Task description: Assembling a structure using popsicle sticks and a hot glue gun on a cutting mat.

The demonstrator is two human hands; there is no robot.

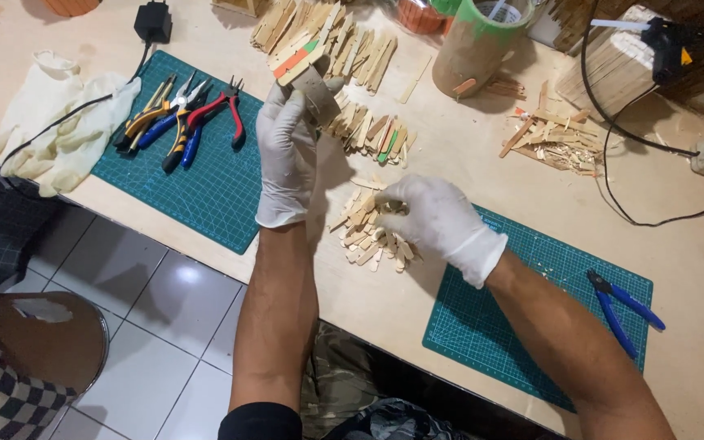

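Left hand (287, 155), gloved, grip closed around a small grey block (317, 91) held above the desk (466, 155). Right hand (433, 216), gloved, fingers curled onto a pile of cut wooden sticks (368, 232) lying between two green cutting mats (205, 175).

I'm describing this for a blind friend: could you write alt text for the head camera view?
Two white-gloved hands work over a wooden table: the left hand holds up a small grey cylinder, and the right hand rests on a pile of short wooden stick pieces. Pliers lie on a green cutting mat.
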